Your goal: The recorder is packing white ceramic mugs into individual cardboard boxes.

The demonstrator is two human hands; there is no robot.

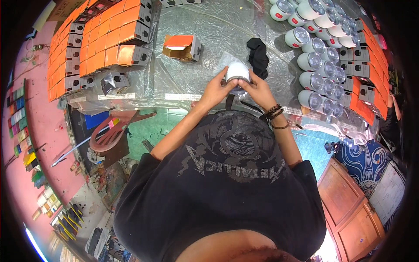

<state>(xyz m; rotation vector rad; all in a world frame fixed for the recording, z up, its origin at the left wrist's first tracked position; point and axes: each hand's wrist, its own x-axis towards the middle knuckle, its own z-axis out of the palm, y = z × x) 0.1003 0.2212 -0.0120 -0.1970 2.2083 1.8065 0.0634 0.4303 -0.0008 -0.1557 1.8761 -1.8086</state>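
Observation:
My left hand (pixel 215 90) and my right hand (pixel 259 90) grip a white tumbler (pixel 238 70) from both sides, close to the table's near edge. Its rounded white bottom points away from me, and a metallic-looking rim faces my thumbs. Clear plastic wrap (pixel 226 58) shows just behind the tumbler; whether it touches the tumbler I cannot tell. To the right of the tumbler lies a crumpled black cloth (pixel 257 56). An orange and white carton (pixel 179 47) rests farther left with its near end open. Dark beads circle my right wrist.
Stacked orange boxes (pixel 102 43) fill the table's left side. One dark-and-white carton (pixel 114 83) sits before them. White tumblers with clear lids (pixel 309 61) stand in rows on the right, beside more orange boxes (pixel 373 65). A pinkish plastic chair (pixel 109 133) is at lower left.

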